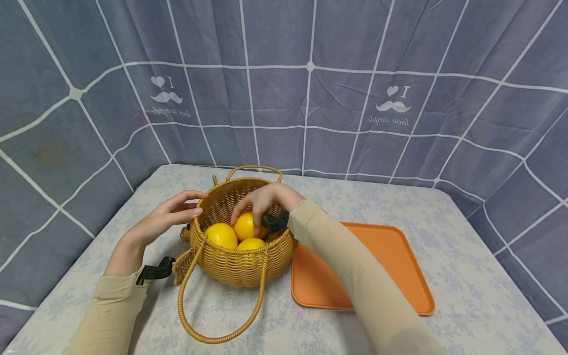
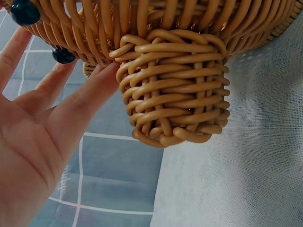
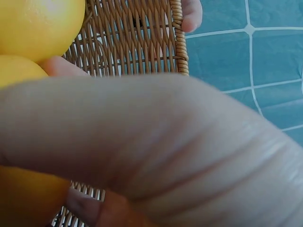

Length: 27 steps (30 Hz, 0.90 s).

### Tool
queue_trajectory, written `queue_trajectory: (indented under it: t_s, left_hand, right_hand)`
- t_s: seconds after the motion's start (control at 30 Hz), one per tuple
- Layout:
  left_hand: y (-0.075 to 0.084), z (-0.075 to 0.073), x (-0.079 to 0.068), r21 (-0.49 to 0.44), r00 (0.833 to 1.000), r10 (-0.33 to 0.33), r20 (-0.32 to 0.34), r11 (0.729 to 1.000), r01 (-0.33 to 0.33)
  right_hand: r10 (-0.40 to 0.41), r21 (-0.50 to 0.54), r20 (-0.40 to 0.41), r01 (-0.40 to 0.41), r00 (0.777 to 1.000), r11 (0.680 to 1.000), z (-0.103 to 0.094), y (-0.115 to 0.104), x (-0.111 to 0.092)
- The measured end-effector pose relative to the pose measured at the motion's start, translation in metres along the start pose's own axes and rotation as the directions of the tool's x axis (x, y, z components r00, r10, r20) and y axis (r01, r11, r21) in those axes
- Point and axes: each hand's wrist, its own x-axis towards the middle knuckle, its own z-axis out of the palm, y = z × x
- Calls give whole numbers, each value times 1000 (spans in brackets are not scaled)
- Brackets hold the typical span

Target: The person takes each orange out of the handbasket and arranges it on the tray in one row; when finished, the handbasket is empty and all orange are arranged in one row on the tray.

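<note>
Left of the head view's centre, the uppermost yellow fruit (image 1: 244,226) in the wicker basket (image 1: 237,272), round with no long axis, is clasped from above by the nearer right hand (image 1: 263,201), fingers curled; the basket's left side is touched by the left hand (image 1: 160,220), fingers extended.

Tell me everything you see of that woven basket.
The basket is tan, round and wicker-looking, with an open top, two looped handles, a woven protrusion and dark beads on one side. It stands opening-up on the table, holding yellow balls. The left hand touches its side; the right hand reaches inside.
</note>
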Motion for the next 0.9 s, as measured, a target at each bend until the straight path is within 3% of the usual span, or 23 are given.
queue_trajectory:
  t_s: [0.17, 0.47, 0.9]
  left_hand:
    - [-1, 0, 0, -2, 1000, 5, 1, 1000, -5]
    - [-1, 0, 0, -10, 1000, 12, 5, 1000, -12]
    - [-1, 0, 0, -20, 1000, 1, 8, 1000, -1]
  right_hand:
    - [-8, -45, -38, 7, 999, 999, 0, 0, 1]
    - [-7, -32, -123, 3, 992, 999, 2, 0, 3]
    - [-19, -130, -143, 1, 989, 991, 3, -2, 3]
